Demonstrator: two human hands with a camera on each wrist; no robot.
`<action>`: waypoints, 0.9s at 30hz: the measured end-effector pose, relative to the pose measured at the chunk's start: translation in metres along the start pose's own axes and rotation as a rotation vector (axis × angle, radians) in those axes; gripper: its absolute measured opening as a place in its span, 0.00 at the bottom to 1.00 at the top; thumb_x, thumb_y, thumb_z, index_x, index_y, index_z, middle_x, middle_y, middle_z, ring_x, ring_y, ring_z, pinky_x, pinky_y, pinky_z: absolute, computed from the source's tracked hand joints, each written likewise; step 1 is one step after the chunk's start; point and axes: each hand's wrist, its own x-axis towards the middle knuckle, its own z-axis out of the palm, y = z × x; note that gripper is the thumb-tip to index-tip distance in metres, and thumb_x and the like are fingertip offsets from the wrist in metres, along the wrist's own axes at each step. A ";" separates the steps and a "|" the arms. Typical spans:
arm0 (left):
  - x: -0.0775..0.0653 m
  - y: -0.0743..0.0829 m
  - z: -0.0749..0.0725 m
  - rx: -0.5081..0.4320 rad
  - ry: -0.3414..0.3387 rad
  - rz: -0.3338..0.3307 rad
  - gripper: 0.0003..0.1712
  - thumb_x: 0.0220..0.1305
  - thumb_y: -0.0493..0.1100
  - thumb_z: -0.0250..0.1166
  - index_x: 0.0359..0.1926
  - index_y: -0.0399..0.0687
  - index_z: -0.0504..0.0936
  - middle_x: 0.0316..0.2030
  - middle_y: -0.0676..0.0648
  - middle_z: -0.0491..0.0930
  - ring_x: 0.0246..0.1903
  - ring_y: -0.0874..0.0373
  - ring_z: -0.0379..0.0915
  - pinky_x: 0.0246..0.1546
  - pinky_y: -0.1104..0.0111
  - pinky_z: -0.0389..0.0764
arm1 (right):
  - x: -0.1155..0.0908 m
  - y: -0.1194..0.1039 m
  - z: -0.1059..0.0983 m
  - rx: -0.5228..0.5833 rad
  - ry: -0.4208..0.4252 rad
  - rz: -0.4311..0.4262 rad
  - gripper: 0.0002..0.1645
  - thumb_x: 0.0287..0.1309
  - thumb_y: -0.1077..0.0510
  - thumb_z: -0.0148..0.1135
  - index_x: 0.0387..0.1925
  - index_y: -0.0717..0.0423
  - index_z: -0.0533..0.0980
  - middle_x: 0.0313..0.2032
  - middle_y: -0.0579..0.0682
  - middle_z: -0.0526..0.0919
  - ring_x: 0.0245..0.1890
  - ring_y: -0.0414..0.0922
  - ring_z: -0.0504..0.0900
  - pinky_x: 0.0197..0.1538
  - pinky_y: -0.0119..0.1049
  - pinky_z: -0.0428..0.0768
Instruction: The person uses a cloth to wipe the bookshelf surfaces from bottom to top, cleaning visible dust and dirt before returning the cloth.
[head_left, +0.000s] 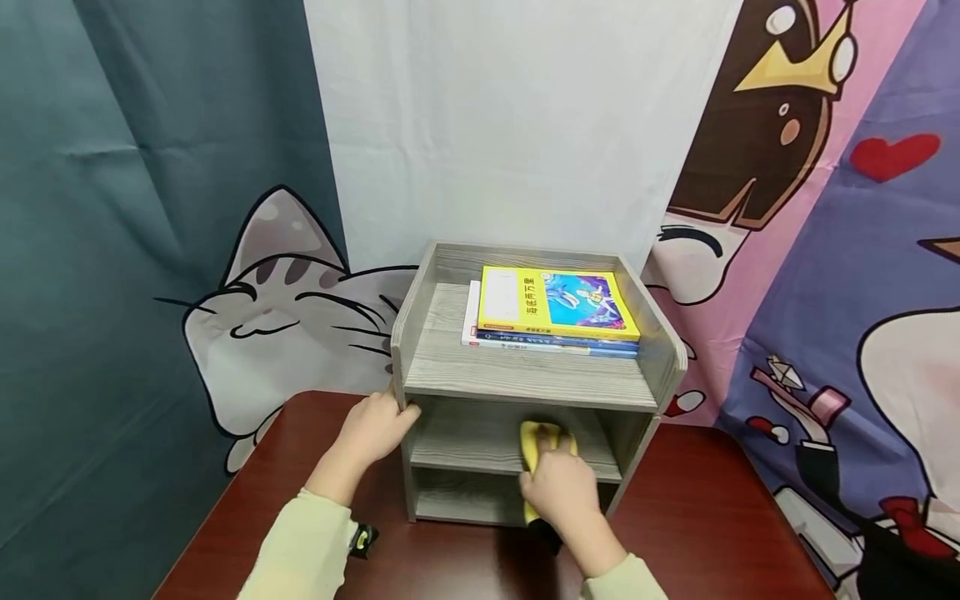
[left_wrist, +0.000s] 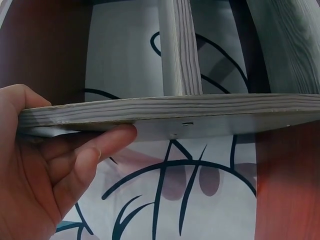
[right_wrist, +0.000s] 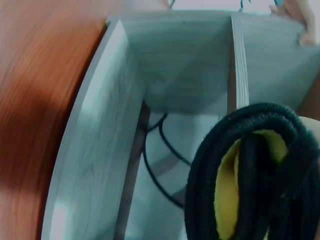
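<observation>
A small grey wood-grain shelf stands upright on the table. My left hand grips its left side panel, just below the top board. In the left wrist view the panel's edge lies between thumb and fingers. My right hand holds a folded cloth, yellow on one side and black on the other, at the front of the middle board. Seen from the right wrist, the folded cloth shows its black outside and overlaps the shelf board; the right fingers are mostly hidden there.
A stack of several books, a yellow one uppermost, lies on the shelf's top board between raised sides. The table is dark red-brown. Behind it hangs a printed curtain. A small black item shows at my left cuff.
</observation>
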 end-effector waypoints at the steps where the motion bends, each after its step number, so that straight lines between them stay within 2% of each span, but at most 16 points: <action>1: 0.000 0.000 0.000 -0.001 -0.002 -0.001 0.14 0.59 0.46 0.56 0.40 0.39 0.75 0.26 0.40 0.79 0.20 0.50 0.71 0.24 0.55 0.71 | 0.001 -0.005 0.001 -0.002 -0.007 -0.004 0.36 0.39 0.49 0.63 0.54 0.60 0.72 0.37 0.65 0.73 0.18 0.53 0.75 0.20 0.48 0.73; 3: 0.000 0.000 -0.001 -0.003 -0.013 -0.004 0.16 0.59 0.46 0.56 0.42 0.39 0.75 0.28 0.39 0.80 0.23 0.47 0.74 0.26 0.53 0.72 | 0.001 -0.009 0.001 -0.026 -0.029 0.000 0.39 0.41 0.48 0.63 0.57 0.60 0.70 0.43 0.67 0.72 0.17 0.52 0.74 0.19 0.47 0.73; 6: 0.000 0.001 -0.001 -0.005 -0.029 -0.008 0.17 0.59 0.47 0.55 0.44 0.38 0.75 0.32 0.37 0.80 0.28 0.44 0.77 0.30 0.51 0.73 | -0.001 -0.003 -0.001 -0.078 -0.045 -0.002 0.41 0.41 0.48 0.65 0.58 0.62 0.69 0.45 0.68 0.71 0.17 0.52 0.74 0.19 0.47 0.73; 13: 0.002 0.000 -0.004 0.012 -0.035 -0.011 0.18 0.59 0.47 0.55 0.44 0.38 0.75 0.32 0.36 0.80 0.30 0.42 0.77 0.31 0.49 0.73 | -0.001 0.035 -0.011 -0.149 -0.009 -0.004 0.40 0.36 0.51 0.66 0.53 0.68 0.69 0.36 0.66 0.71 0.18 0.55 0.75 0.18 0.50 0.73; 17: 0.004 -0.001 -0.004 0.010 -0.027 -0.009 0.17 0.59 0.48 0.55 0.43 0.39 0.75 0.31 0.37 0.80 0.28 0.43 0.77 0.31 0.50 0.73 | -0.001 0.045 -0.013 -0.150 -0.029 -0.011 0.41 0.38 0.51 0.65 0.54 0.69 0.68 0.38 0.66 0.71 0.21 0.56 0.75 0.20 0.51 0.74; 22: 0.004 -0.002 -0.002 0.003 -0.037 0.005 0.16 0.58 0.48 0.54 0.41 0.40 0.75 0.28 0.39 0.80 0.25 0.46 0.75 0.29 0.51 0.73 | -0.004 0.044 -0.008 -0.146 -0.004 -0.027 0.40 0.38 0.50 0.65 0.53 0.69 0.69 0.39 0.68 0.72 0.17 0.53 0.73 0.17 0.49 0.73; 27: 0.004 -0.001 -0.002 0.000 -0.022 0.008 0.16 0.58 0.47 0.55 0.40 0.40 0.75 0.28 0.39 0.80 0.26 0.45 0.75 0.29 0.51 0.72 | -0.002 0.021 -0.002 -0.163 0.069 -0.079 0.42 0.33 0.50 0.67 0.52 0.69 0.71 0.41 0.70 0.73 0.17 0.54 0.74 0.16 0.47 0.72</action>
